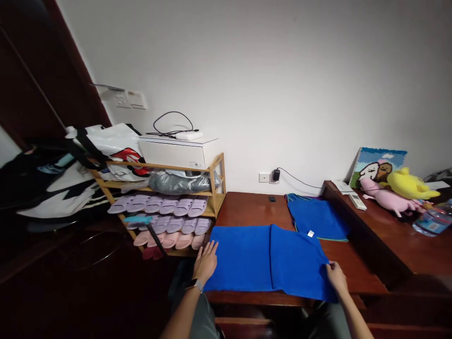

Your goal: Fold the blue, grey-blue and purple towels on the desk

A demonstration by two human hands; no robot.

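Pinching blue cloth (240, 259): right hand (337, 278) | spread flat thereon: left hand (205, 263) | beside: shoe rack (213, 202) | behind: folded cloths (318, 216)

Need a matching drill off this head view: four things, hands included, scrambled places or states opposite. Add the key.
Things
1. left hand
2. white box
3. right hand
4. yellow toy

Places and states
A. on top of the shoe rack
B. gripping the right edge of the spread blue cloth
C. next to a pink toy
D. resting on that cloth's left end

Pairs: 1-D, 2-A, 3-B, 4-C
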